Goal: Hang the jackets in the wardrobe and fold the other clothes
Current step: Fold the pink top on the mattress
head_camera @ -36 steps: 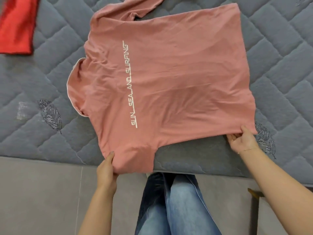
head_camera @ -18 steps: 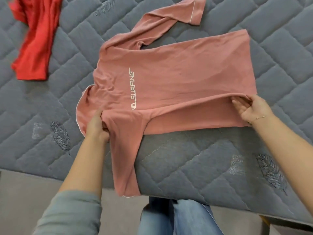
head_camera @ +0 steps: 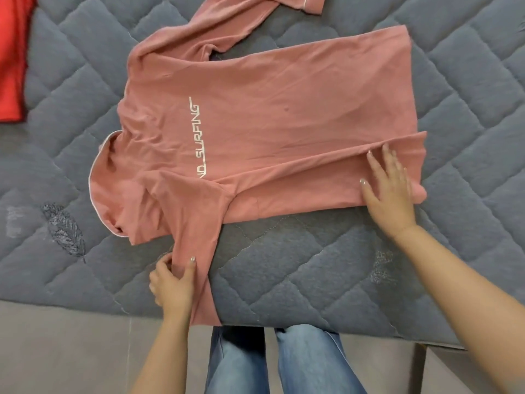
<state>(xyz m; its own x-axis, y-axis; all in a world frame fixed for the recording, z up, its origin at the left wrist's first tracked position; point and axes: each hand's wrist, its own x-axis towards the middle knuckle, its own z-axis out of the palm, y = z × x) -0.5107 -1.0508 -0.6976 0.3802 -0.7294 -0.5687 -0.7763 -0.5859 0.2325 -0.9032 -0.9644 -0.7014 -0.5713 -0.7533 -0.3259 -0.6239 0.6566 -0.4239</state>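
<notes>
The left hand (head_camera: 173,282) pinches the sleeve (head_camera: 196,251); the right hand (head_camera: 390,189), fingers flat, presses the pink shirt (head_camera: 284,123). Pulling could undo the fold.

Head camera, looking steeply down

The single view sat at the person's head and faced forward and down, close over the near edge of the bed (head_camera: 284,280). It took in the shirt (head_camera: 284,123) spread across the middle, both hands, and the person's legs (head_camera: 284,362) and the floor (head_camera: 71,351) along the bottom.
</notes>
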